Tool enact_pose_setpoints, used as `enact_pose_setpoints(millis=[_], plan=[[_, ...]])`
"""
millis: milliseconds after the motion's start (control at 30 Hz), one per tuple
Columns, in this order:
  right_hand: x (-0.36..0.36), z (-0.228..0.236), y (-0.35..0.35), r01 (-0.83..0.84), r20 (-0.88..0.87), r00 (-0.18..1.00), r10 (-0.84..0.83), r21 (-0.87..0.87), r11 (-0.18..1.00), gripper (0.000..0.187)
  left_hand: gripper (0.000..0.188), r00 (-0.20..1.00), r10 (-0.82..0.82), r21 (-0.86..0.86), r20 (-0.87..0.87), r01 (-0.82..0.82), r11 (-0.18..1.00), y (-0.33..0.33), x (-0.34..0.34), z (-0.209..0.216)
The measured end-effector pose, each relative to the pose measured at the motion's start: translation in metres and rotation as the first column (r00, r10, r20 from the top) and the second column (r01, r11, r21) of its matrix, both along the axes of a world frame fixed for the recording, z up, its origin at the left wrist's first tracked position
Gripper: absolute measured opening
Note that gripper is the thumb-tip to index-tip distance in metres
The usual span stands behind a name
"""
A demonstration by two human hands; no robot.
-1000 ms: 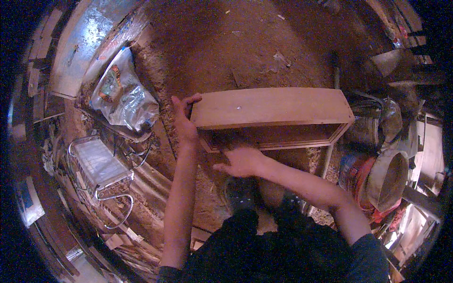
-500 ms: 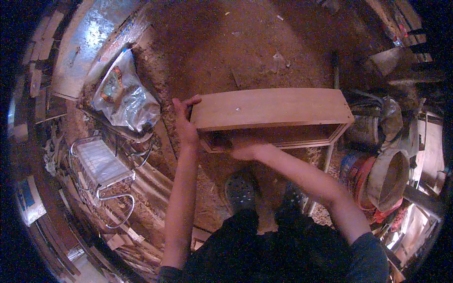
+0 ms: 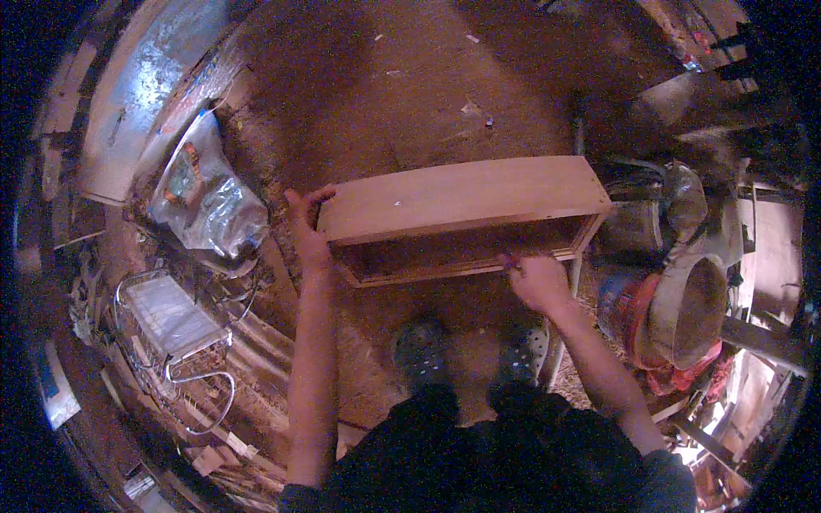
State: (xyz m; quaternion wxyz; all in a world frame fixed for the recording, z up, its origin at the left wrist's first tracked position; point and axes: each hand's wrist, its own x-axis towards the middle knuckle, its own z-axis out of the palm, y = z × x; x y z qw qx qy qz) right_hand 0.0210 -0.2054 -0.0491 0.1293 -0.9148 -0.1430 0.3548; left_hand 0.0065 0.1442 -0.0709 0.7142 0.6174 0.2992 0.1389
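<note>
A long, pale wooden box point(image 3: 462, 198) lies across the view, one smooth board up and its open side toward me. Inside, the hollow is dark. My left hand point(image 3: 310, 227) grips the box at its left end, with fingers over the upper left corner. At the near lower edge, toward the right end, is my right hand point(image 3: 540, 282). Its fingers are closed and touch the rim of the opening; something small and dark may be pinched in them, too blurred to name. Both forearms reach up from the lower edge.
A clear plastic bag point(image 3: 224, 209) and a wire rack with a pale top point(image 3: 171, 312) stand to the left. On the right are a round container point(image 3: 691, 309), a red bucket point(image 3: 637, 312) and pipes. My shoes point(image 3: 419, 352) are on the dirt floor just below the box.
My right hand has slid rightward along the box's near edge, from the left part to near the right end. The left hand keeps its hold; the whole view has shifted slightly.
</note>
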Motion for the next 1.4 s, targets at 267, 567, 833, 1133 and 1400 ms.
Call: enact_pose_setpoints(millis=[267, 567, 833, 1133, 1400], plan=[[-0.039, 0.060, -0.054, 0.270, 0.039, 0.892, -0.450, 0.752, 0.601, 0.042, 0.069, 0.998, -0.061, 0.136, 0.003, 0.060, 0.989, 0.000, -0.005, 0.007], [0.012, 0.082, -0.046, 0.229, 0.417, 0.716, -0.560, 0.618, 0.752, 0.042, 0.066, 0.996, -0.035, 0.062, 0.081, 0.030, 0.998, -0.002, -0.023, -0.003], [0.015, 0.073, 0.022, -0.205, 0.363, 0.924, 0.121, 0.202, 0.958, 0.055, 0.057, 0.988, -0.134, 0.492, 0.078, 0.078, 0.867, -0.015, -0.059, -0.002], [-0.019, 0.057, 0.088, -0.509, 0.417, 0.834, 0.361, 0.328, 0.796, 0.062, 0.060, 0.884, -0.034, 0.135, 0.466, -0.033, 0.990, -0.043, -0.102, -0.017], [-0.008, 0.054, 0.038, -0.380, 0.331, 0.903, 0.274, 0.316, 0.869, 0.056, 0.056, 0.866, 0.044, -0.103, 0.499, 0.009, 0.995, -0.043, -0.100, -0.015]])
